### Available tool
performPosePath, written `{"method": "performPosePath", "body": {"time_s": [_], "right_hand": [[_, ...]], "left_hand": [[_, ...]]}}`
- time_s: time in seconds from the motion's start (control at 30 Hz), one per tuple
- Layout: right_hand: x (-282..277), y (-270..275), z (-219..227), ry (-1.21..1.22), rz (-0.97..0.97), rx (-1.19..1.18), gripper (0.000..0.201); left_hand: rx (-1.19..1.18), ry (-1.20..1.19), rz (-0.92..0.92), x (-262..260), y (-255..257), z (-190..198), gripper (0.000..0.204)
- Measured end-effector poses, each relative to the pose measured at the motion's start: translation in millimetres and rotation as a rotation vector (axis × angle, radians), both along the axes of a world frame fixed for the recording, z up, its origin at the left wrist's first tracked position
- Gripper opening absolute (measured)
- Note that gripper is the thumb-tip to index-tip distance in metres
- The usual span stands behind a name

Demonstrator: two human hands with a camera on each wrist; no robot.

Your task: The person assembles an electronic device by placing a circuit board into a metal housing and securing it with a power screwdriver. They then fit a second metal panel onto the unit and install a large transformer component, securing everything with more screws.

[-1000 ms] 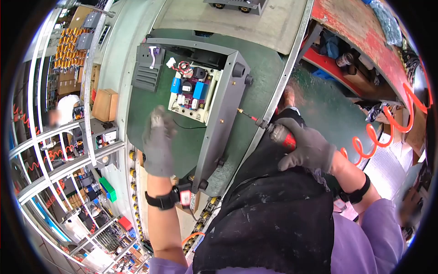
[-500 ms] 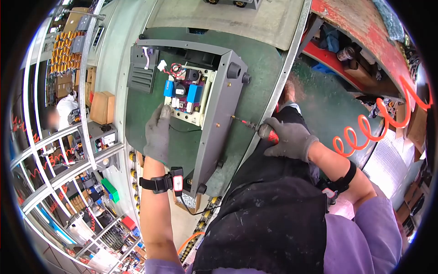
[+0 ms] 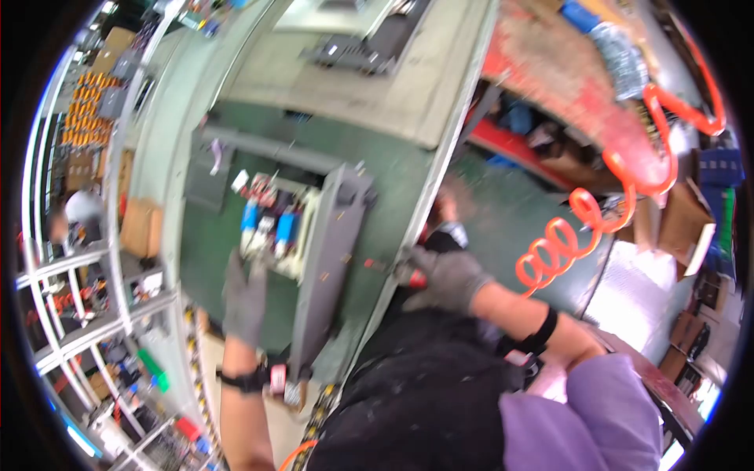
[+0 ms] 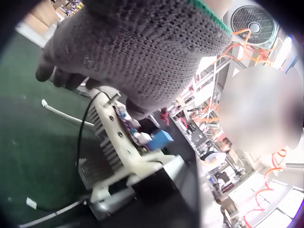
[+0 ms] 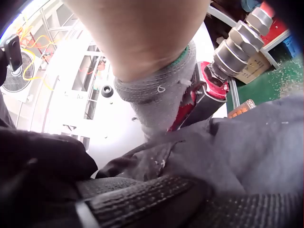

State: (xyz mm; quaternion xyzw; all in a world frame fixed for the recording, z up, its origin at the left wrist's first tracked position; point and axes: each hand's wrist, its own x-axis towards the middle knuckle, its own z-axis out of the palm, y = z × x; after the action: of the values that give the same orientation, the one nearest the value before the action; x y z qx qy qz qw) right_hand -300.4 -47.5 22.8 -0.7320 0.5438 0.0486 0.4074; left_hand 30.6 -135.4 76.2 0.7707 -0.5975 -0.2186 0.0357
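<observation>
Grey housing (image 3: 318, 267) lies on green worktop (image 3: 393, 157); cream frame (image 4: 116, 142) inside carries 2 blue comps. (image 3: 287, 228) L hand (image 3: 245, 298) is at frame edge, thumb spread apart from fingers; contact w/ frame cannot be told (blur). R hand (image 3: 448, 281) grips red driver (image 3: 416, 277), fingers curled round body; bit (image 3: 374, 264) points at housing side wall, tip contact unclear. Orange coiled hose (image 3: 542, 259) is near R forearm.

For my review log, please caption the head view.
Left hand beside circuit assembly in grey housing; right hand grips red tool.
</observation>
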Motion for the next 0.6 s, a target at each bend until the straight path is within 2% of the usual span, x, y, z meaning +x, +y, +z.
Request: {"method": "performPosePath", "body": {"time_s": [0.03,0.07,0.1,0.13,0.17,0.23,0.37,0.5,0.6], "right_hand": [[-8.2,10.1,-13.6,-0.083,-0.056,-0.086,0.091],[-13.3,11.8,-7.4,-0.067,-0.076,-0.056,0.089],[-23.6,9.9,5.0,-0.097,-0.150,0.049,0.084],[-32.2,9.6,10.9,-0.049,-0.185,0.100,0.081],[-39.2,7.9,15.4,-0.007,-0.216,0.153,0.078],[-54.3,0.6,18.3,0.034,-0.254,0.170,0.075],[-81.7,-19.8,14.1,0.059,-0.372,0.118,0.070],[-100.8,-55.3,14.2,0.058,-0.407,0.105,0.070],[-103.4,-82.3,13.3,0.023,-0.392,-0.001,0.070]], "left_hand": [[-0.055,0.106,-0.044,-7.4,16.4,11.3,0.071],[-0.140,0.219,-0.065,-15.3,35.2,16.9,0.070],[-0.205,0.299,-0.158,-29.6,50.6,23.4,0.069],[-0.276,0.247,-0.336,-40.5,65.6,29.5,0.075],[-0.134,0.085,-0.324,-45.6,81.3,27.8,0.082],[-0.075,0.167,-0.244,-56.3,82.4,36.5,0.085],[-0.050,0.150,-0.214,-53.0,90.1,34.3,0.081],[-0.063,0.073,-0.237,-37.6,104.0,31.8,0.076],[-0.086,-0.073,-0.273,-27.1,119.1,32.5,0.070]]}}
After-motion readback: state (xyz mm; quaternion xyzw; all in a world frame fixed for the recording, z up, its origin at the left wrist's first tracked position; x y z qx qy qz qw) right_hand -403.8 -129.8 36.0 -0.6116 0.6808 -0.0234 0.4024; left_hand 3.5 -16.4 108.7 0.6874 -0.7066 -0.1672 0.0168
